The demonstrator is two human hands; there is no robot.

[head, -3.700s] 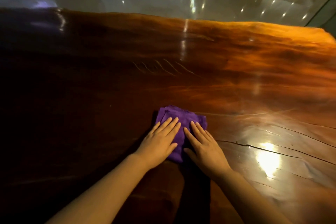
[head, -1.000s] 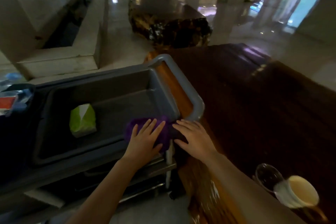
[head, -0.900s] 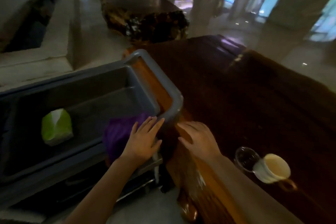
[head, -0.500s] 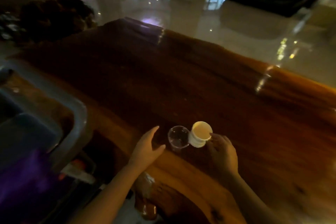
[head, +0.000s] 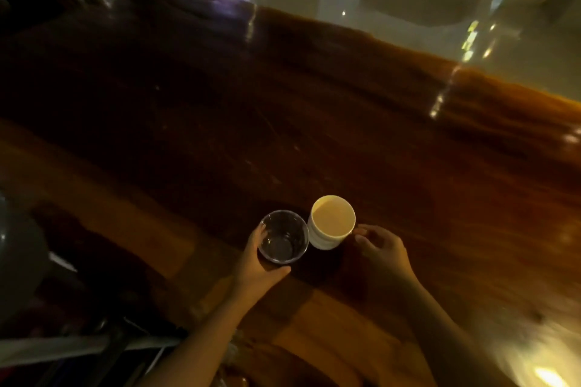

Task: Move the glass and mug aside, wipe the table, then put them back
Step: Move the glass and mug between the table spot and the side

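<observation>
A: Drinking vessels on the desk (head: 314, 122)?
B: Two. One clear glass (head: 283, 237), one white mug (head: 331, 226). They stand upright, side by side, touching or nearly so.
A: Desks?
B: One, dark polished wood.
A: Hands?
B: Two. One left hand (head: 256, 267), one right hand (head: 382, 253), one bare forearm behind each.
A: Anything else countable?
B: One grey object at the far left edge, cut off by the frame; kind cannot be told.
A: Total vessels held?
B: One for certain, the glass, in the left hand.
</observation>
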